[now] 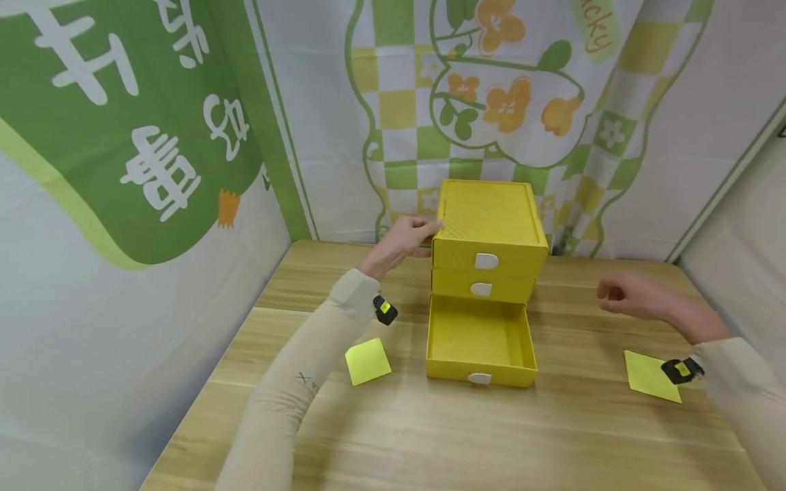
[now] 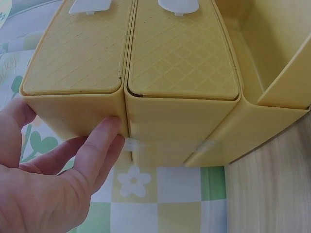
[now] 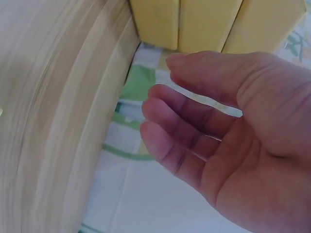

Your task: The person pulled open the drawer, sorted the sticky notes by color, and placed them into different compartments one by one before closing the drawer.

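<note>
A yellow three-drawer box (image 1: 491,213) stands upright on the table, with a white tab on each drawer front. Its bottom drawer (image 1: 482,334) is pulled out toward me, while the upper two are closed. My left hand (image 1: 402,242) holds the box at its upper left edge; in the left wrist view the thumb lies over the top edge and the fingers (image 2: 99,145) press on the side wall. To the right of the box, my right hand (image 1: 635,296) hovers over the table with loosely curled fingers (image 3: 167,141) and nothing in them.
One yellow-green sticky note (image 1: 368,361) lies left of the drawer, another (image 1: 651,375) beneath the right wrist. Behind the wooden table (image 1: 430,436) hangs a patterned curtain (image 1: 405,109), close to the box's back. More fabric (image 1: 80,327) borders the left side.
</note>
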`<control>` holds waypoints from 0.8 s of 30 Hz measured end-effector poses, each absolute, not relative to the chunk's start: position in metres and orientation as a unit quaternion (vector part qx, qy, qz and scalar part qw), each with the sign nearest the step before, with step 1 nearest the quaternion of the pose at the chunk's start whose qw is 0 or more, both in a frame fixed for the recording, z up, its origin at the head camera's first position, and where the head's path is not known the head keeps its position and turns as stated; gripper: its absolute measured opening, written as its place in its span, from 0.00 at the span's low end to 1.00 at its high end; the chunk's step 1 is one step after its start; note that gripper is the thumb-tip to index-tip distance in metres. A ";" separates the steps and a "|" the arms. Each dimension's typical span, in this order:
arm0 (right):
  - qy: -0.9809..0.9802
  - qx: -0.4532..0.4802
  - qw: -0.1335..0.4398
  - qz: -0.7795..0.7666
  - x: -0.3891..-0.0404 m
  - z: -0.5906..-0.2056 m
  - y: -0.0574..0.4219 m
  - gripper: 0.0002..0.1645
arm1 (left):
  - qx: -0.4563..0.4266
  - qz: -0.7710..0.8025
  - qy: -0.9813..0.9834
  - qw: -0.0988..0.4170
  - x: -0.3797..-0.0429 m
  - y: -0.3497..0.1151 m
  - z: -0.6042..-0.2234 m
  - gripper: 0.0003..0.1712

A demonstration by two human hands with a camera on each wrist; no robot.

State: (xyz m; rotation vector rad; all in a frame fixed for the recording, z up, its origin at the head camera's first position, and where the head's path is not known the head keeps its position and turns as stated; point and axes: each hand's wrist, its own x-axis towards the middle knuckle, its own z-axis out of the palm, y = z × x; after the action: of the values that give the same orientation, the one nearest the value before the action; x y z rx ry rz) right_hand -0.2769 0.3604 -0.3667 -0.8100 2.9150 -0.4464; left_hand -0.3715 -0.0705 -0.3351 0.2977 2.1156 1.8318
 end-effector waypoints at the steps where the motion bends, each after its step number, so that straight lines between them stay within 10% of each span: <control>1: 0.954 -0.261 0.046 -0.141 -0.277 -0.368 0.363 0.02 | 0.104 0.643 0.741 0.163 -0.372 -0.071 -0.335 0.26; 24: 0.960 -0.195 0.168 -0.114 -0.266 -0.407 0.403 0.13 | 0.098 0.639 0.744 0.170 -0.375 -0.071 -0.328 0.25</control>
State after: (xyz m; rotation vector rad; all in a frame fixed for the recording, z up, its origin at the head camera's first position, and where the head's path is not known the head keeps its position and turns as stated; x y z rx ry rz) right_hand -0.2659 0.4028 -0.4071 -0.5550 2.7294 -0.3252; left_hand -0.3746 -0.0714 -0.3276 0.2779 2.1140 1.8152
